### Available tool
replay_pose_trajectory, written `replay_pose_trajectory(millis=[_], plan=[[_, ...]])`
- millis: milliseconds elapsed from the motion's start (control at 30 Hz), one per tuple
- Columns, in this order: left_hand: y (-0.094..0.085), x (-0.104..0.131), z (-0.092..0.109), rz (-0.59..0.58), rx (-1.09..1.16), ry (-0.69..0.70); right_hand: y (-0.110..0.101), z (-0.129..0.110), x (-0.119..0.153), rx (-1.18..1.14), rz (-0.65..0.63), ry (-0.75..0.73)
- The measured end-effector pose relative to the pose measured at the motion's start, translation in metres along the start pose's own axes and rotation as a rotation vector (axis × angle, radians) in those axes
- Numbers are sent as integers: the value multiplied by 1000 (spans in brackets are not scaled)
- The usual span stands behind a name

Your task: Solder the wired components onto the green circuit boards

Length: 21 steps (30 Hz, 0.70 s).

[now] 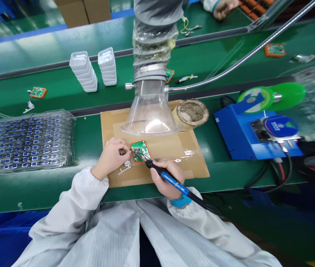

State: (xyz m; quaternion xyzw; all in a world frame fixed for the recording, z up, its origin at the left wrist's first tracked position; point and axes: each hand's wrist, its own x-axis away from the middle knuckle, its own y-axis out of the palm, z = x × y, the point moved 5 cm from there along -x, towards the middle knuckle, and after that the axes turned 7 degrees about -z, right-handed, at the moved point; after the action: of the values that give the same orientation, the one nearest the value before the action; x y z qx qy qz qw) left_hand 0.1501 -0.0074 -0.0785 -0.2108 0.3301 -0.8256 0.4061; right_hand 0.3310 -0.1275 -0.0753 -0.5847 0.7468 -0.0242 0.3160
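A green circuit board with an orange edge [141, 150] lies on a brown cardboard sheet [185, 155]. My left hand [114, 155] is at the board's left edge, fingers pinched on a small dark part [122, 152]. From the right, my right hand [168, 178] grips a blue and black soldering iron [174, 182], its tip end over the board. Just below the board, a white plastic piece [125, 167] rests on the cardboard near my left fingers. What touches the iron's tip is too small to make out.
A clear fume hood [153, 115] hangs over the cardboard, beside a round holder [193, 113]. Clear trays of small parts [29, 141] lie left; a blue solder feeder [238, 129] stands right. White stacked boxes [83, 72] and a person's hand [224, 9] are farther back.
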Motion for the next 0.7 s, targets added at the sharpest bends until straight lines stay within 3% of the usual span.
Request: replay_pose_trajectory(millis=[700], plan=[[-1,0,2,2,-3,-10,0,-1,1,-3,6,-41]])
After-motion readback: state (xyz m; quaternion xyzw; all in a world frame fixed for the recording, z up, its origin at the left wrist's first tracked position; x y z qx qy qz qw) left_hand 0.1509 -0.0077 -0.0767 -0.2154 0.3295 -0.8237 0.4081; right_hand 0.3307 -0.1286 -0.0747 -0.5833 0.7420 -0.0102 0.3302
